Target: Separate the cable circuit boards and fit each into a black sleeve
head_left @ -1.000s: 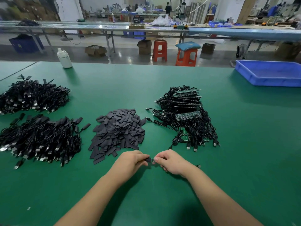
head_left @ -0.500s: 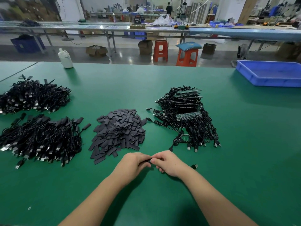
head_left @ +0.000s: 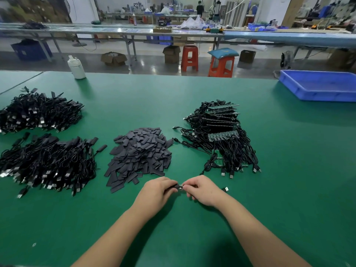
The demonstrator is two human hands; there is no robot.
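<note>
My left hand [head_left: 157, 191] pinches a black sleeve [head_left: 175, 185] just above the green table [head_left: 289, 189], and my right hand [head_left: 202, 189] pinches a small cable circuit board [head_left: 181, 186] whose end meets the sleeve's mouth. That cable's USB plug [head_left: 225, 189] lies just right of my right hand. Straight ahead of my hands lies a heap of loose black sleeves [head_left: 140, 153]. To its right is a stack of joined green boards with black cables [head_left: 219, 135].
Two piles of sleeved black cables lie at the left, one near [head_left: 48, 162] and one farther back [head_left: 38, 112]. A white bottle [head_left: 76, 67] stands at the table's far edge. A blue tray [head_left: 317, 85] sits at the far right.
My hands came together over the board and sleeve, then drew slightly apart again, so a bit of the board shows between my fingertips. The piles have not moved.
</note>
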